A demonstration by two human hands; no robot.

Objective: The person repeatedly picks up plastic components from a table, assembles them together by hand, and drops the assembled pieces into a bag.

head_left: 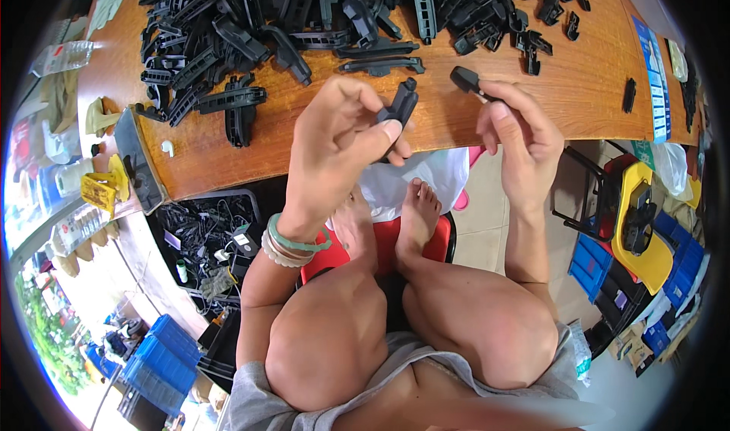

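Note:
My left hand [331, 138] is closed in front of the wooden table's near edge, thumb pressed on a black plastic part [403, 102] that points up and away from me. My right hand [521, 131] is closed too, pinching a small black plastic piece [464, 79] with a rounded end and a pale, thin section near the fingertips. The two pieces are apart. Fingers hide the lower end of the left part and the near end of the right piece.
Long black ribbed plastic parts [293, 20] lie heaped on the table [456, 115], with smaller black clips [487, 20] at the right. A white earbud [168, 148] rests near the left edge. Below left stands a crate of black parts [201, 233]; a yellow chair [646, 241] is at right.

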